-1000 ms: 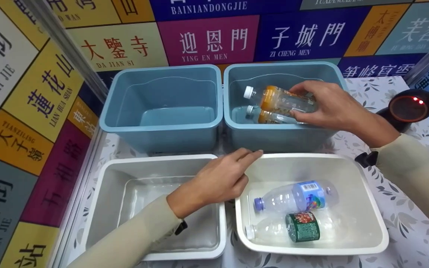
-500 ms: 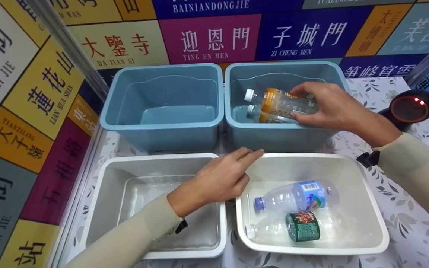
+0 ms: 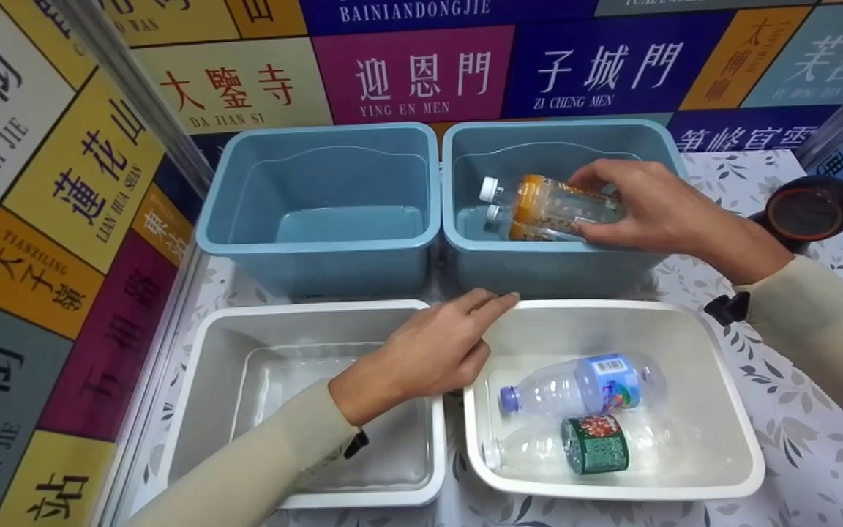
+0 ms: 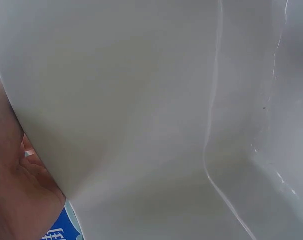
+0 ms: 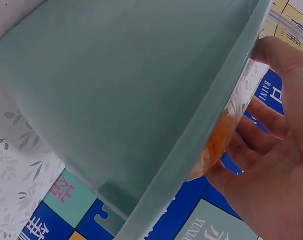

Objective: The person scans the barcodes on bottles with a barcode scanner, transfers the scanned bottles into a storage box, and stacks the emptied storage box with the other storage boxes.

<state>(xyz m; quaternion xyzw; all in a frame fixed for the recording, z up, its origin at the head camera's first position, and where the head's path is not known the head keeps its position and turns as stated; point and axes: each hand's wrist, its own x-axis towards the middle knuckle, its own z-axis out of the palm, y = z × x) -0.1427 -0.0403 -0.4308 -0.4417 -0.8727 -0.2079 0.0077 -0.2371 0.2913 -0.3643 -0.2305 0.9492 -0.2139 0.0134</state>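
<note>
In the head view my right hand (image 3: 645,205) holds a clear plastic bottle (image 3: 535,199) with an orange label and white cap, tilted within the mouth of the right blue bin (image 3: 560,267). Beneath it lies a second bottle (image 3: 493,214), mostly hidden. The right wrist view shows the held bottle (image 5: 222,131) partly behind the bin's rim. Holding nothing, my left hand (image 3: 432,348) rests at the adjoining rims of the two white bins, index finger extended. Inside the right white bin (image 3: 747,468) lie a purple-capped bottle (image 3: 604,388) and a green-labelled bottle (image 3: 596,444).
A left blue bin (image 3: 319,252) stands beside the right one, with a left white bin (image 3: 202,410) in front. A black scanner-like device (image 3: 809,208) stands at the right. Lettered panels (image 3: 414,77) rise behind, over a leaf-patterned tablecloth (image 3: 795,410).
The held bottle has sunk slightly towards the one beneath it. Red lights on the black device have gone out. My left hand has stayed put.
</note>
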